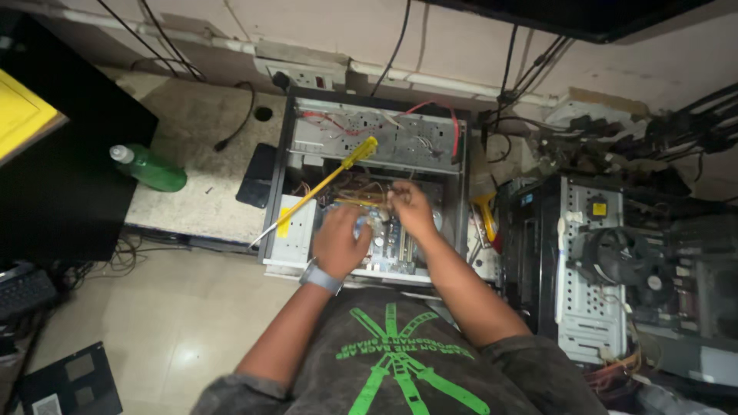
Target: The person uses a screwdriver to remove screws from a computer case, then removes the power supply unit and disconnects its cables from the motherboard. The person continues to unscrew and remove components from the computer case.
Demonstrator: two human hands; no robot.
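Both hands inside open PC case (369,146): left hand (338,240) flat on board, fingers spread; right hand (410,209) pinching wires (361,201). Loose screwdriver (323,184) across case may slip onto board.

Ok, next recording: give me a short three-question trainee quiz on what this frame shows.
1. True or false: the yellow-handled screwdriver is held in the right hand.
2. Multiple choice: where is the green bottle? A) inside the open computer case B) lying on the speckled slab left of the case C) on the black keyboard
3. Short answer: what is worn on the wrist of the left hand?

Key
1. False: it lies propped across the case's left edge, in neither hand.
2. B.
3. A wristwatch with a grey band.
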